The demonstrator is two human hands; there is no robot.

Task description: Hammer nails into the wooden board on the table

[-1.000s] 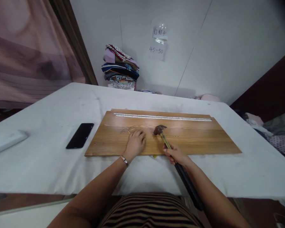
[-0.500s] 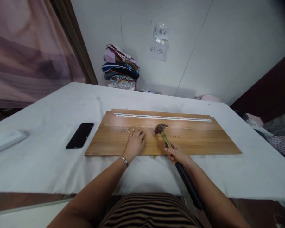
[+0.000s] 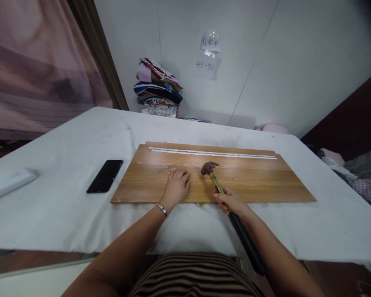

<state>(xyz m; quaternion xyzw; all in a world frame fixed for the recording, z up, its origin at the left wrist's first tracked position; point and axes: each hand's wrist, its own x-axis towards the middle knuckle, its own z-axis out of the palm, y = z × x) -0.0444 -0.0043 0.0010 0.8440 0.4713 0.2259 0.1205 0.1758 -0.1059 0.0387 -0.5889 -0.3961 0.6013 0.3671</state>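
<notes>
A claw hammer (image 3: 214,178) is gripped partway up its handle by my right hand (image 3: 229,201), fingers wrapped round it. Its rusty head is over the middle of the wooden board (image 3: 259,185); whether it touches the wood I cannot tell. My left hand (image 3: 177,184) rests palm down on the board, left of the hammer head, with fingers lightly bent and nothing visible in them. Just beyond those fingertips lie several loose nails (image 3: 163,169). A row of small dark nail heads or holes (image 3: 227,178) runs right from the hammer head.
Two white measuring strips (image 3: 213,154) lie along the board's far side. A black phone (image 3: 105,176) is left of the board on the white-covered table (image 3: 64,148). Further left is a white object (image 3: 10,181). Folded clothes (image 3: 157,88) are stacked by the wall beyond the table.
Hands and hammer have hardly moved. The whole view has shifted very slightly.
</notes>
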